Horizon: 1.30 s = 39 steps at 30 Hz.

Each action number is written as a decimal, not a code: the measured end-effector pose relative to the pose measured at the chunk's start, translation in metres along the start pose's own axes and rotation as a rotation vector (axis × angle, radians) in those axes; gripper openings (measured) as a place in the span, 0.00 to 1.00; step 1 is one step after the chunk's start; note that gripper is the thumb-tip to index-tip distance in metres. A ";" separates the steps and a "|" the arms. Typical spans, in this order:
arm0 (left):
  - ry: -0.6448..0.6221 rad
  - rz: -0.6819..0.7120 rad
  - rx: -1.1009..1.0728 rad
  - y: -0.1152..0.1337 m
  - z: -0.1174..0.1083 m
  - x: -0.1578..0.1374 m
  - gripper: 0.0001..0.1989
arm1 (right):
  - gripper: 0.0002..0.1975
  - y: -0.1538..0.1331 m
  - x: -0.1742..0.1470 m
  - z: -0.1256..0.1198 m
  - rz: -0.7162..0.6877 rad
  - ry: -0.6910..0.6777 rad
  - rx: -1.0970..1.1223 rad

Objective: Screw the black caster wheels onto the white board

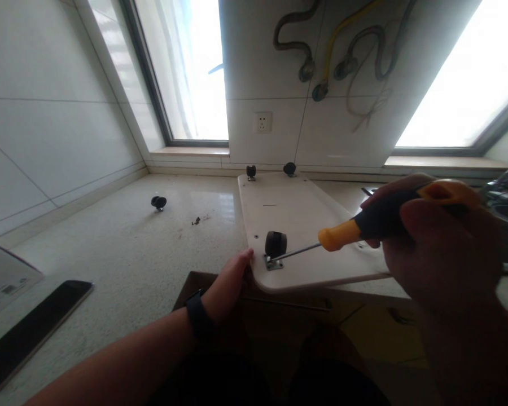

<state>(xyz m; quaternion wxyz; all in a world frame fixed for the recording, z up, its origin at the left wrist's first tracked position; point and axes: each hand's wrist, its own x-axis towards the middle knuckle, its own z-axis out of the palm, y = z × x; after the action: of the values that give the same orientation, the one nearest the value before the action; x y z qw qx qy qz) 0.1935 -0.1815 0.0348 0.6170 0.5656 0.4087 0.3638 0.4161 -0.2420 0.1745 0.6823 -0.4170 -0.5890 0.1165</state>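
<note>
A white board (296, 208) with rounded corners lies on the countertop, its near edge at the counter's front. Near its front left corner stands a black caster wheel (276, 244) on a metal plate (274, 263). My right hand (440, 242) is wrapped round the orange and black handle of a screwdriver (376, 217), whose tip reaches the plate. Gripping the board's left front edge is my left hand (232, 276), thumb on top and fingers hidden underneath. Two more casters, one at the far left (251, 171) and one beside it (289, 168), sit on the board's back edge.
A loose caster (158, 202) and a small pile of screws (196, 221) lie on the countertop (122, 248) to the left. A dark phone-like slab (34, 332) and a white box (4, 276) are at the near left. Metal fittings (506, 192) stand at the right.
</note>
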 end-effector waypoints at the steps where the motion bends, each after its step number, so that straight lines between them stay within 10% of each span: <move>1: 0.015 -0.007 -0.002 0.002 0.000 0.000 0.28 | 0.07 0.000 0.003 0.002 -0.004 -0.025 -0.013; 39: 0.001 -0.029 -0.044 0.005 0.001 0.004 0.24 | 0.14 0.008 0.027 0.010 0.100 -0.226 -0.081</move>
<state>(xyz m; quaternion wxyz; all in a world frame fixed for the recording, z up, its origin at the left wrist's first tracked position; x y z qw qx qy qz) 0.1958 -0.1778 0.0399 0.6342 0.5458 0.4090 0.3641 0.4176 -0.2152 0.1881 0.5875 -0.4572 -0.6450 0.1726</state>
